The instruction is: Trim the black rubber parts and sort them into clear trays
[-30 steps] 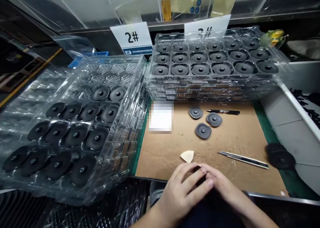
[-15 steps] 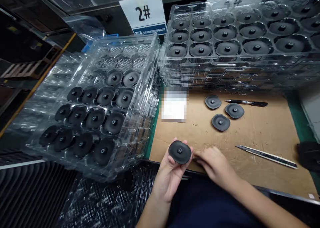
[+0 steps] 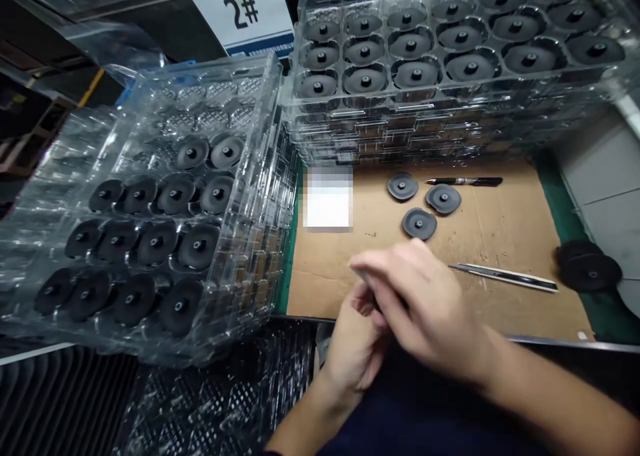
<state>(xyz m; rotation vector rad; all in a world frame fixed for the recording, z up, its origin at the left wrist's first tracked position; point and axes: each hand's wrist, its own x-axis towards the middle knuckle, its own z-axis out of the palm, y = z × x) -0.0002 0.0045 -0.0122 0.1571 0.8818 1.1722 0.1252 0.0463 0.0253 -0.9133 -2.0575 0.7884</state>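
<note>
Both hands meet over the near edge of the cardboard sheet (image 3: 320, 276). My left hand (image 3: 353, 339) is curled, palm up, around a black disc that was plain to see half a second ago; the hands now hide nearly all of it. Over it lies my right hand (image 3: 425, 303), somewhat blurred, fingers bent together and pressed onto the left fingers. What the right fingertips grip is hidden. Just beyond lie three loose black discs, the closest being a dished disc (image 3: 419, 224) with a small raised hub.
Left stands a stack of clear plastic trays (image 3: 240, 263), its top one partly filled with black discs. Another tray stack (image 3: 330, 119) with discs stands behind. A pen (image 3: 465, 181) and a craft knife (image 3: 505, 278) lie on the cardboard. More discs (image 3: 590, 269) sit at right.
My right hand has moved left and up onto my left hand, covering the disc held there. The view has shifted, so trays and cardboard appear further left and slightly higher.
</note>
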